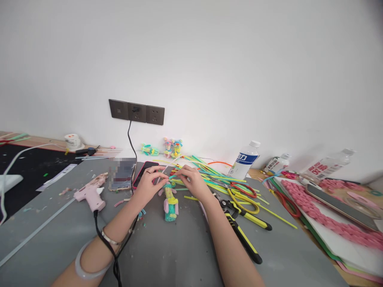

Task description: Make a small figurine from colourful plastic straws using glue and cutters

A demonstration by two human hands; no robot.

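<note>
On the grey mat stands or lies a small pipe-cleaner figure (170, 209), teal at its base with yellow and pink parts. Just above its top, a short teal pipe cleaner (171, 177) spans the gap between my fingertips. My left hand (149, 182) pinches its left end with thumb and forefinger. From the other side my right hand (192, 182) is closed on the right end, fingers curled. Whether the teal piece is joined to the figure cannot be made out.
A pink glue gun (91, 196) lies left, its black cord running under my left forearm. Loose pipe cleaners (206, 171), scissors (243, 199) and yellow-black pliers (243, 239) lie right. A bottle (245, 159) stands behind them. Finished-looking figures (172, 147) sit by the wall.
</note>
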